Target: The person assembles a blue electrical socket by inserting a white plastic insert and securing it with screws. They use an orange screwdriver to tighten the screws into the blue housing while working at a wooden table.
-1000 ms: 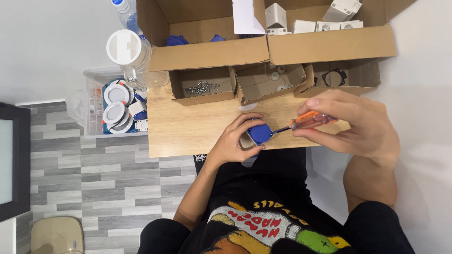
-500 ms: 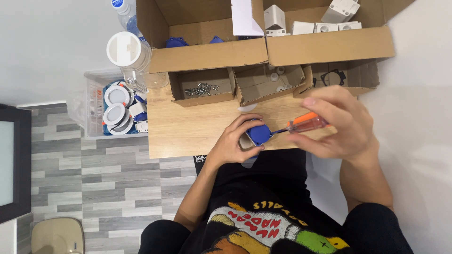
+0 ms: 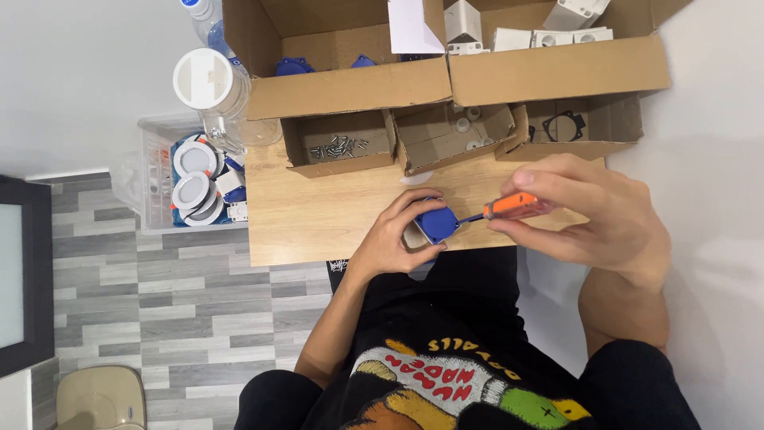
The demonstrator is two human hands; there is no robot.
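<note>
The left hand [image 3: 394, 239] has its fingers clamped around a small blue plastic housing [image 3: 435, 223] at the near edge of the wooden bench [image 3: 318, 215], while the right hand [image 3: 593, 215] pinches the orange handle of a screwdriver [image 3: 513, 207] whose tip meets the housing. The part looks light, rigid and rather smooth, so it likely wants a firm grip on its sides, against the turning of the tool, leaving the blue face clear

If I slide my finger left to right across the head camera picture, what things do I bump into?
Dark frame → clear bin of round white parts → box of screws → left hand → blue part → orange screwdriver → right hand.
</note>
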